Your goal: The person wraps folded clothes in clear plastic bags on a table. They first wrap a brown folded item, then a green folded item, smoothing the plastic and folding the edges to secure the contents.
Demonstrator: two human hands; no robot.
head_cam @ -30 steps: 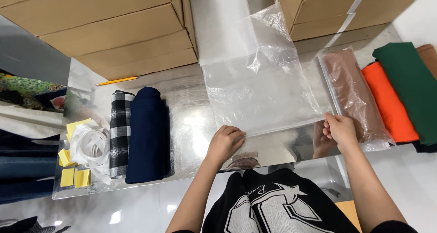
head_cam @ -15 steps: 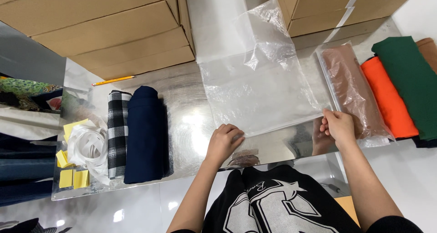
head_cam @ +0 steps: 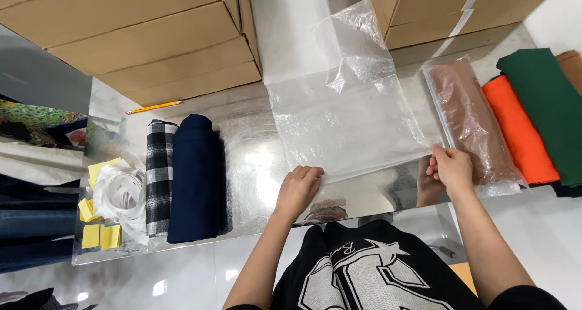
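Clear plastic bag (head_cam: 348, 119) lies flat on the shiny metal table (head_cam: 254, 158), its far end crumpled up toward the cardboard boxes (head_cam: 151, 40), its near edge running between the two hands. In the head view, the left hand (head_cam: 298, 189) rests knuckles-up on the bag's near left corner, fingers curled and pressing the edge down. The right hand (head_cam: 451, 167) pinches the near right corner; the fingertips seem closed on the plastic, though the film is too sheer to be sure. Just beside that hand lies a bagged brown cloth (head_cam: 470, 122), then an orange fold (head_cam: 518, 134) and a green one (head_cam: 545, 104). Left of the bag, well apart, lie a navy roll (head_cam: 197, 176), a checked cloth (head_cam: 159, 176), white tape (head_cam: 121, 192), yellow notes (head_cam: 100, 234) and a pencil (head_cam: 153, 107).
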